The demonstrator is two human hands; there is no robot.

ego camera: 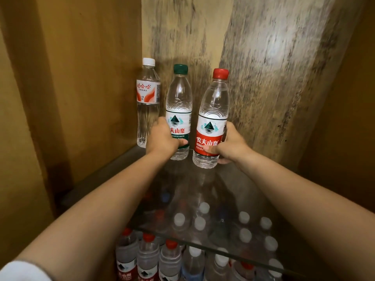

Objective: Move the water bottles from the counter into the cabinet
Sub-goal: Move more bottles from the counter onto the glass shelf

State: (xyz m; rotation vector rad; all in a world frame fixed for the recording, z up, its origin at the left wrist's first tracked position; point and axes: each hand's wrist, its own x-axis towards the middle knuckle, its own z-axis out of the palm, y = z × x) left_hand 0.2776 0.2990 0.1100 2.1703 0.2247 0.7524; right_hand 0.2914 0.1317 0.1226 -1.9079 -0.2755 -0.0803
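Holding upright over glass cabinet shelf [233, 179]: left hand [162, 138] wraps green-capped clear plastic bottle [179, 110]; right hand [231, 146] wraps red-capped clear plastic bottle [213, 118]. White-capped bottle [147, 102] stands just left.

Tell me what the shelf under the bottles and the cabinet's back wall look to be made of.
Shelf: apparently clear glass, smooth and glossy; bottles stored below show through it, and its front edge glints. Back wall: seemingly raw or weathered wood, matt, with grey streaky grain; motion blur leaves this uncertain.
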